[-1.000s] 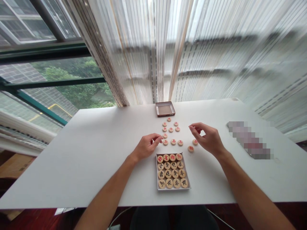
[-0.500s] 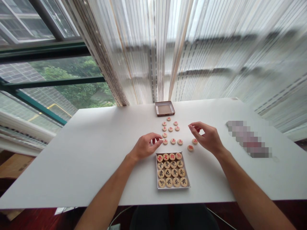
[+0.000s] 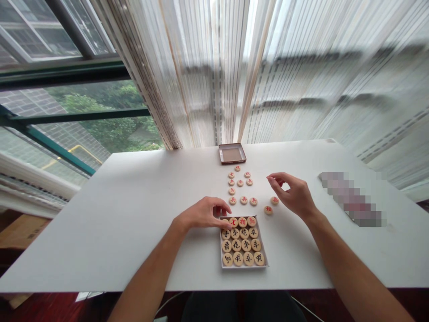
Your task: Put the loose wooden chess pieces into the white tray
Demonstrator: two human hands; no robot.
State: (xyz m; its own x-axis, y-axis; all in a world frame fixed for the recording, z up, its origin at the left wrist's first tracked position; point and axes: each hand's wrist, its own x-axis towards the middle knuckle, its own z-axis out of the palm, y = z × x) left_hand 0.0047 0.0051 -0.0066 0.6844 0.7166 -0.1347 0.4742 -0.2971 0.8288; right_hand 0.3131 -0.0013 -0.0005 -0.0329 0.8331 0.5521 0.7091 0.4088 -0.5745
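A person's left hand (image 3: 203, 213) lies half-open over the top left corner of a shallow white box (image 3: 244, 266) of xiangqi pieces; its fingertips (image 3: 224, 210) come down on the corner piece (image 3: 225, 222), partly hiding it, though whether they grip it cannot be told. The right hand (image 3: 294, 195) hangs curled and loose above the table, thumb and fingers apart, no piece showing in it; two loose pieces (image 3: 275, 201) (image 3: 268, 210) lie just below its fingers. The box sits near the table's front edge, its wooden discs packed in four rows of four; red characters mark the far row, black the others. Ten more red-marked pieces (image 3: 240, 183) stand in loose rows on the white table (image 3: 100, 232), between the box and a brown lid (image 3: 232, 153) near the far edge. A pixelated strip (image 3: 351, 199) lies at the right; sheer curtains (image 3: 301, 89) hang behind the table, and trees (image 3: 100, 120) show through a window (image 3: 67, 116) at the left.
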